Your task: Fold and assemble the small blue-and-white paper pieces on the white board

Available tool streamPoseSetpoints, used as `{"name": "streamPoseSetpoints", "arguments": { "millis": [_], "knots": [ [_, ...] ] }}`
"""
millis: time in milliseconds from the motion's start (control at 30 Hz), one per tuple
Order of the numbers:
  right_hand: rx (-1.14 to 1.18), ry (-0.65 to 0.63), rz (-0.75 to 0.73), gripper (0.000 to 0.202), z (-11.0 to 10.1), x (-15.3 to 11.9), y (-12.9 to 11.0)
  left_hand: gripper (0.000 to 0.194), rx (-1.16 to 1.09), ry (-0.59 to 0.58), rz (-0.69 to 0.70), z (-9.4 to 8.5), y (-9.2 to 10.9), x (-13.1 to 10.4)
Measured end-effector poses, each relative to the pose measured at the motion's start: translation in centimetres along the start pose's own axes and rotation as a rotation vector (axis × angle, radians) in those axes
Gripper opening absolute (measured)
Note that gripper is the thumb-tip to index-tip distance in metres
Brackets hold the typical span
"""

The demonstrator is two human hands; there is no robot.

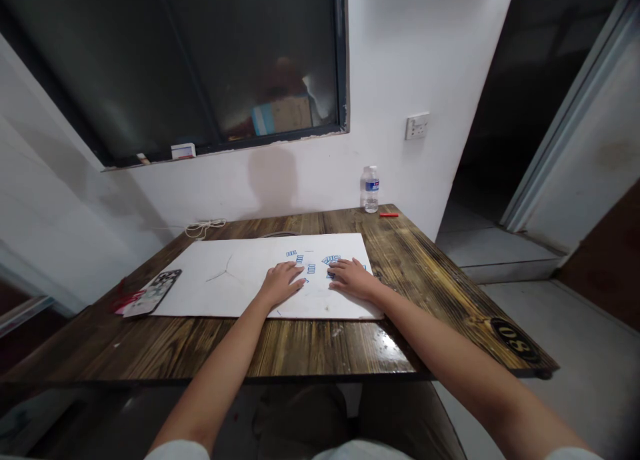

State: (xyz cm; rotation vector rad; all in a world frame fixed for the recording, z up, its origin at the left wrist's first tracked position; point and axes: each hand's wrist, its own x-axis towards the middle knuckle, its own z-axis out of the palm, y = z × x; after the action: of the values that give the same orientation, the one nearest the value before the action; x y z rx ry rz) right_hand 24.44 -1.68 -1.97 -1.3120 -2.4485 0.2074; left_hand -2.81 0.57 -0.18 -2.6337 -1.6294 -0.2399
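A white board (260,300) lies on the wooden table, with small blue-and-white pieces (311,269) scattered on its right part; they are too small to name. My left hand (281,285) rests on the board, fingers stretched out towards the loose pieces, one of which lies by its fingertips. On the right, my right hand (354,278) lies palm down with its fingers spread, touching the edge of a small cluster of blue pieces (330,259). What lies under either palm is hidden.
At the table's (200,353) left sits a dark patterned phone-like item (160,292) beside something pink. A coiled white cable (205,227) lies at the back left. A water bottle (371,190) and a red pen (389,215) are at the back right, near the wall.
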Motion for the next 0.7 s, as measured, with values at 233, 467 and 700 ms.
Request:
{"name": "streamPoseSetpoints", "arguments": {
  "millis": [233,467,700],
  "knots": [
    [0.005,-0.006,0.003,0.047,-0.03,0.02,-0.04,0.059,-0.014,-0.071,0.071,-0.02,-0.15,0.04],
    [0.019,-0.003,0.003,0.047,0.06,0.00,0.02,0.059,0.032,-0.094,-0.008,0.33,-0.21,0.01],
    [0.010,0.000,-0.004,0.047,0.13,0.01,0.09,0.055,0.013,-0.118,0.055,0.01,-0.10,-0.22]
  ]
}}
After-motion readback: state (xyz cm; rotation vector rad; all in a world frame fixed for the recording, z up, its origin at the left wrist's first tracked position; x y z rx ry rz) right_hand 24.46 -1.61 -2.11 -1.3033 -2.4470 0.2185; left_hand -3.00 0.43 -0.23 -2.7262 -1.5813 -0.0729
